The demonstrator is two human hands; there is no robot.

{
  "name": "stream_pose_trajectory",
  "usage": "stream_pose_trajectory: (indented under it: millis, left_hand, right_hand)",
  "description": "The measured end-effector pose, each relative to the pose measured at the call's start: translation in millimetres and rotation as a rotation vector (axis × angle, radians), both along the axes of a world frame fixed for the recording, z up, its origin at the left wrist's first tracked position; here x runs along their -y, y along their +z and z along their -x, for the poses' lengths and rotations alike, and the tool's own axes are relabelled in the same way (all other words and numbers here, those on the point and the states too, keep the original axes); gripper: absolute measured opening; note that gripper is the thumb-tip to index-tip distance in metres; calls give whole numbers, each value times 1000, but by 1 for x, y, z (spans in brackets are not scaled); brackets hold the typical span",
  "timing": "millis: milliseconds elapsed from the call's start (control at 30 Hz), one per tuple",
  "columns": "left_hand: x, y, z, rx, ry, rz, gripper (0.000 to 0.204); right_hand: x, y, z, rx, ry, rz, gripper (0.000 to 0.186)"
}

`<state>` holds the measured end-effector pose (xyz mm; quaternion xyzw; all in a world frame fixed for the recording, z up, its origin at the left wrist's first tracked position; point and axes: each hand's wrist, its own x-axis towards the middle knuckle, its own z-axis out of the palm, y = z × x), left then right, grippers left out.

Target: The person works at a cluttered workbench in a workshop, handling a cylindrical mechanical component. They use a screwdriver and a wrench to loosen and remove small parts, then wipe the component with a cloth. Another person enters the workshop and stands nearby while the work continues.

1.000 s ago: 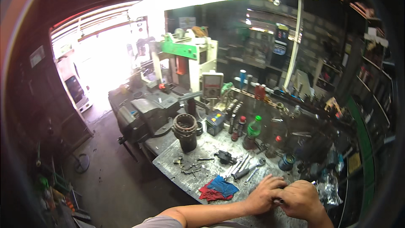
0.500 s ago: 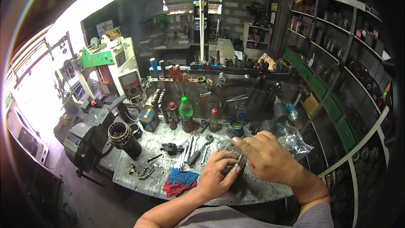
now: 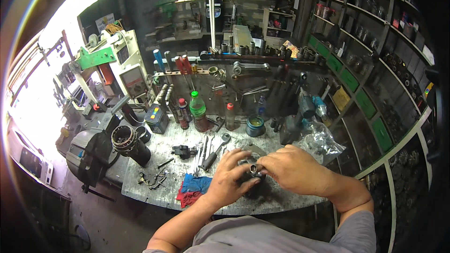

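Note:
Low over the front of the bench, my right hand (image 3: 295, 168) is closed in a pinch on a small shiny metal piece with a round, hollow end, like a socket (image 3: 253, 168). Its other end is hidden behind my fingers. On the near side of that piece, my left hand (image 3: 229, 178) has its fingers spread and arched, thumb apart, around a dark metal part (image 3: 253, 191). Both hands hide much of this part. Just left of my left hand lie a blue rag (image 3: 196, 183) and a red rag (image 3: 188, 198).
A ratchet (image 3: 216, 152) and wrenches lie beside a black part (image 3: 183, 151). Small bolts (image 3: 152, 180) and a dark cylinder (image 3: 131, 145) are farther left. Bottles (image 3: 198, 112), a blue pot (image 3: 255, 126) and a clear plastic bag (image 3: 321, 140) line the back. A vise (image 3: 91, 154) stands left.
My right hand has come lower, its raised finger now folded down. My left hand's fingers have spread apart from around the metal piece, whose hollow end now shows. The view has shifted slightly.

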<state>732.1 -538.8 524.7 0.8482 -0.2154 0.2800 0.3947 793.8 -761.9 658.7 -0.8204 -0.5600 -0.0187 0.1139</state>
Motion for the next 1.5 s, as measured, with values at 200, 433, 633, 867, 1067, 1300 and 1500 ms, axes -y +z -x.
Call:
stream_pose_trajectory:
  millis: [200, 433, 633, 867, 1067, 1300, 1500]
  left_hand:
    - [11, -26, -8, 98, -28, 141, 34]
    - [19, -25, -6, -16, 67, 65, 61]
    - [13, -21, -32, -182, 5, -19, 80]
    - [6, -28, -36, -89, -123, 102, 71]
    - [11, -30, -37, -63, -63, 130, 73]
    - [10, -40, -46, -15, -46, 78, 81]
    - [16, -27, -40, -15, -68, 176, 69]
  right_hand:
    - [-21, 14, 8, 53, -55, 237, 47]
    - [-53, 18, 39, 268, -149, 150, 48]
    - [-56, 6, 37, 117, -165, -159, 32]
    - [-57, -19, 30, 256, -144, -232, 29]
    - [-57, -34, 14, 397, -25, -438, 14]
    - [-57, -20, -33, 71, 647, -445, 33]
    - [-59, -34, -6, 140, 460, -672, 26]
